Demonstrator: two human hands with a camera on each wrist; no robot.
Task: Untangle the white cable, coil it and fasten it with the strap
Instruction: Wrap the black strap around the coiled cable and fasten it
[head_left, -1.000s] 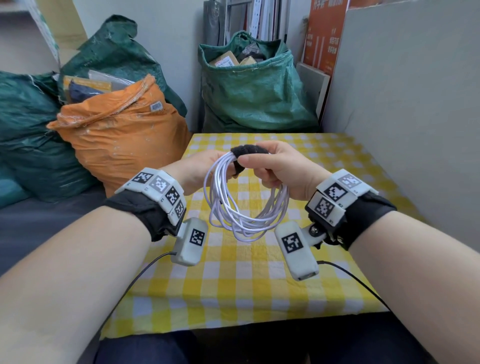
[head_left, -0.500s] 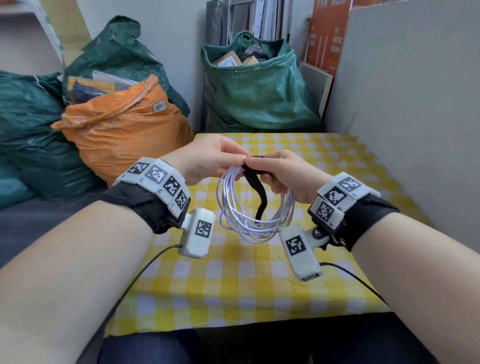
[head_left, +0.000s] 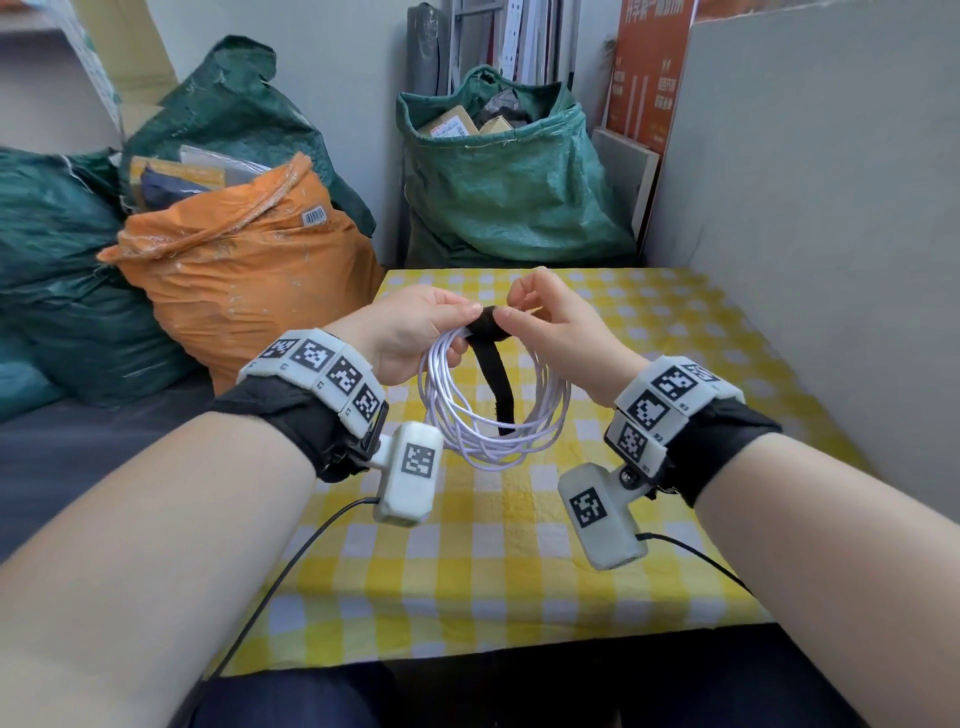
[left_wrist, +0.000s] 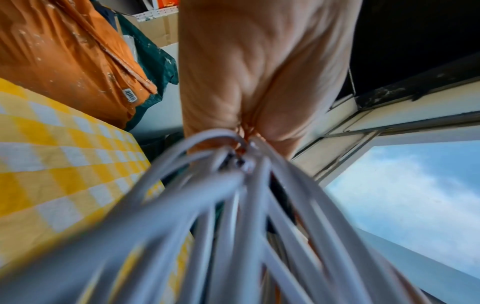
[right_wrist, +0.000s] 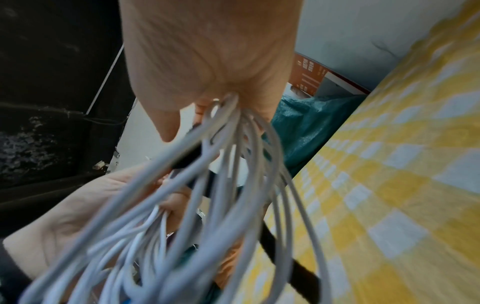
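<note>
The white cable (head_left: 493, 415) hangs as a round coil above the yellow checked table, held up between both hands. My left hand (head_left: 415, 338) grips the top of the coil from the left, its fingers curled round the strands. My right hand (head_left: 545, 322) pinches the black strap (head_left: 488, 325) where it wraps over the top of the bundle. The strap's loose tail (head_left: 498, 384) hangs down through the coil. Both wrist views show blurred cable loops (left_wrist: 233, 226) (right_wrist: 207, 205) fanning out from each palm, with the black strap (right_wrist: 285, 257) crossing behind them.
An orange sack (head_left: 244, 270) stands left of the table (head_left: 519, 597), a green sack (head_left: 509, 182) behind it. A grey board (head_left: 805, 234) walls the right side. Black sensor leads (head_left: 291, 561) trail from the wrist cameras over the near tablecloth.
The strap was bunched at the top, then its tail dropped down through the coil. Both hands have closed together at the top of the bundle, and the right fingers now pinch the wrap.
</note>
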